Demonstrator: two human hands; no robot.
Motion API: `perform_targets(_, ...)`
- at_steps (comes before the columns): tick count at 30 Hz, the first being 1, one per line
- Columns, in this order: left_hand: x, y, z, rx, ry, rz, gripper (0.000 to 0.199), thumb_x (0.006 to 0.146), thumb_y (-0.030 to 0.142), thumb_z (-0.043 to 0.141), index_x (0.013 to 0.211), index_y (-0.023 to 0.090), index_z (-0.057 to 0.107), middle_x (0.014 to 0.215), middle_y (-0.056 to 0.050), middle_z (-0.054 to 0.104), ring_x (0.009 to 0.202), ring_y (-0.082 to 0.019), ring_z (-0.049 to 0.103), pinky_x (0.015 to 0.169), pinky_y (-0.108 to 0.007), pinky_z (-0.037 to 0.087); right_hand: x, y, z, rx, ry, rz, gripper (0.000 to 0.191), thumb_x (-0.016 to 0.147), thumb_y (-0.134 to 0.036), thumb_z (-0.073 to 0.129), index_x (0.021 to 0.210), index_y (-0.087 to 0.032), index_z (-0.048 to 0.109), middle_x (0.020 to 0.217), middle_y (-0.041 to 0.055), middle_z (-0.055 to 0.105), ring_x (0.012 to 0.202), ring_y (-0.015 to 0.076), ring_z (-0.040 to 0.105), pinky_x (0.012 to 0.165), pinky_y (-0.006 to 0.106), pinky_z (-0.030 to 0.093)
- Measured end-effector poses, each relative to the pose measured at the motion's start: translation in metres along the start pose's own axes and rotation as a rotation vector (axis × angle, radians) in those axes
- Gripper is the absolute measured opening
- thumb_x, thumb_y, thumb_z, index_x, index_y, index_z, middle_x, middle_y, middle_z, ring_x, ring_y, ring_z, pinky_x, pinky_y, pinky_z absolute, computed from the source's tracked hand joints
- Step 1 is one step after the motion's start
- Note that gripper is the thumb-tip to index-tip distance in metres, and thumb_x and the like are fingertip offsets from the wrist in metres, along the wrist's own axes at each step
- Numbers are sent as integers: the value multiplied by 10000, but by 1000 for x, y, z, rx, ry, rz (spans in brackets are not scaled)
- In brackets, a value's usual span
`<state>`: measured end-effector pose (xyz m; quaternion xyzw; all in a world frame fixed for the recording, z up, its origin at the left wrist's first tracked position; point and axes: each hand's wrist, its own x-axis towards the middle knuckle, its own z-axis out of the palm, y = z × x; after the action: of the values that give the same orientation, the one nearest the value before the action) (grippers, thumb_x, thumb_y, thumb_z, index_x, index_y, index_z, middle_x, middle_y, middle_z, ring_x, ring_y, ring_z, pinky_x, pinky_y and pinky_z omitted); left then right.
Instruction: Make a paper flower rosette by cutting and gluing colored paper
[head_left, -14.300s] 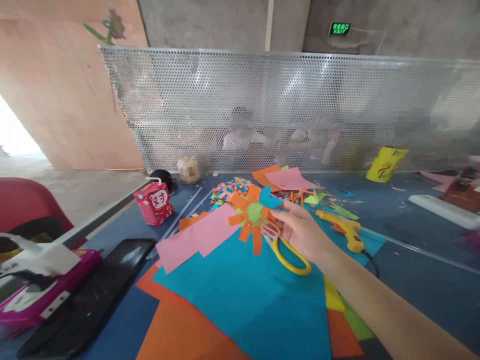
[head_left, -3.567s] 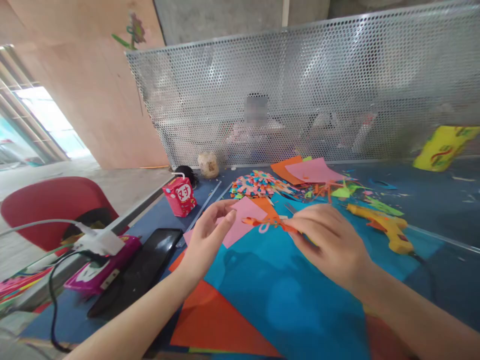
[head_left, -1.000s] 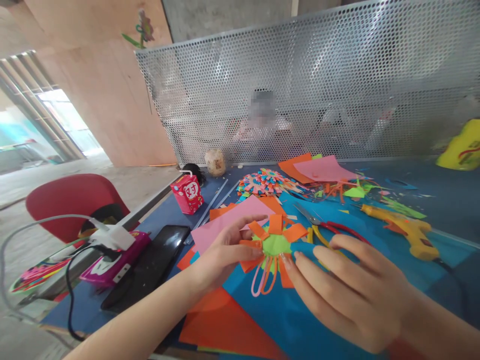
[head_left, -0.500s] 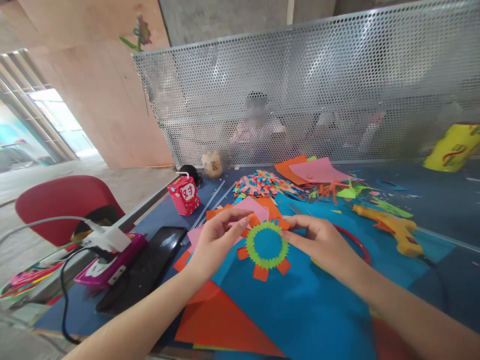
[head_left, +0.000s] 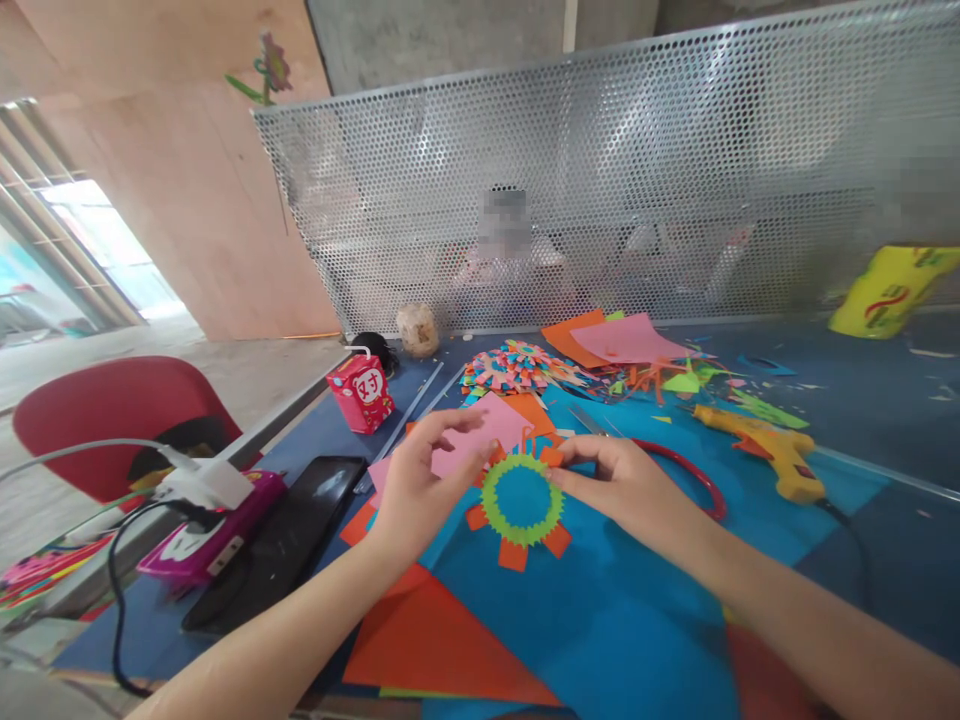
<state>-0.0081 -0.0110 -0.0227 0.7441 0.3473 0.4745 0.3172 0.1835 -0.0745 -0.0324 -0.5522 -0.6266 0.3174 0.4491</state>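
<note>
A lime-green paper ring [head_left: 523, 536] with a toothed edge and several orange tabs around it is held above a blue sheet [head_left: 600, 620]. My right hand [head_left: 630, 482] pinches its upper right edge, by an orange tab, between thumb and fingers. On the other side my left hand [head_left: 424, 485] has its fingers curled but apart. Its thumb tip is close to the ring's upper left tab; whether it touches I cannot tell. Behind the hands lies a pink sheet [head_left: 491, 430]. Scissors with a red handle [head_left: 701, 470] lie partly hidden behind my right hand.
A yellow glue gun [head_left: 780, 455] lies on the right. Fringed paper flowers [head_left: 510, 365] and paper scraps [head_left: 660, 378] sit further back, before a perforated metal screen [head_left: 600, 180]. On the left are a red drink carton [head_left: 361, 393], a black phone [head_left: 300, 530] and a purple power strip [head_left: 217, 540].
My left hand's thumb and index finger have spread apart, and the hand has eased off the ring. The ring, still in my right hand, appears slightly lower and further left as the view shifts.
</note>
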Motion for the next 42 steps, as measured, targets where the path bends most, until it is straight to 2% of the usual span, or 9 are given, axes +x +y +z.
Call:
perform_targets(2, -2, 1, -2, 112, 27, 233, 391, 633, 234, 734, 1003, 259, 612, 994, -36, 645, 972, -228, 531, 864, -354, 362, 1, 0, -1, 15, 2, 24, 147, 752, -347, 582, 745, -207, 627, 772, 9, 648, 690, 178, 590, 592, 292, 455)
perform_targets(4, -4, 2, -2, 198, -65, 409, 539, 574, 183, 774, 1068, 290, 586, 975, -30, 671, 1031, -257, 502, 936, -386, 272, 2, 1, -1, 5, 9, 28, 142, 742, -341, 589, 729, -205, 626, 746, 2, 627, 661, 164, 564, 585, 286, 431)
perform_targets(8, -10, 1, 1, 354, -261, 559, 727, 635, 161, 743, 1267, 321, 420, 891, 1, 717, 989, -256, 536, 933, -388, 171, 3, 1, -1, 44, 16, 68, 153, 729, -342, 606, 717, -191, 629, 725, -11, 593, 641, 134, 526, 579, 260, 399)
perform_targets(11, -13, 2, 7, 442, -204, 665, 760, 716, 149, 680, 1337, 323, 277, 822, 49, 725, 972, -227, 553, 894, -376, 190, 3, 0, 0, 197, 0, 174, 206, 705, -379, 632, 742, -177, 616, 715, -19, 573, 576, 104, 493, 530, 237, 383)
perform_targets(15, -14, 4, 14, 416, -118, 791, 665, 760, 132, 634, 1315, 245, 288, 720, 66, 721, 870, -198, 603, 825, -363, 245, 3, 0, 2, 269, -9, 239, 210, 687, -365, 637, 761, -170, 614, 583, -56, 508, 475, 78, 421, 449, 218, 327)
perform_targets(20, -17, 6, 19, 348, -171, 741, 562, 762, 104, 623, 1229, 214, 329, 723, 59, 717, 781, -156, 652, 853, -364, 272, 4, 1, 2, 297, 33, 252, 182, 683, -332, 638, 752, -165, 616, 522, -75, 469, 437, 61, 380, 413, 203, 282)
perform_targets(25, -19, 5, 19, 342, -281, 657, 239, 788, 151, 591, 977, 251, 486, 820, 39, 707, 764, -143, 654, 846, -357, 315, 5, 4, 3, 410, 44, 273, 168, 685, -313, 635, 773, -175, 598, 672, -35, 553, 529, 71, 474, 437, 185, 328)
perform_targets(30, -19, -2, 21, 286, -156, 744, 677, 752, 132, 633, 1294, 247, 244, 904, -21, 703, 740, -162, 656, 864, -397, 346, 1, 0, 6, 544, 20, 302, 198, 661, -287, 659, 801, -169, 583, 762, -10, 573, 650, 93, 535, 492, 181, 397)
perform_targets(42, -17, -2, 16, 184, -132, 667, 692, 763, 33, 580, 1321, 310, 278, 772, 39, 663, 696, -131, 634, 759, -311, 488, 4, 0, 0, 647, 49, 284, 161, 656, -238, 685, 790, -186, 614, 784, -7, 630, 673, 100, 569, 547, 199, 448)
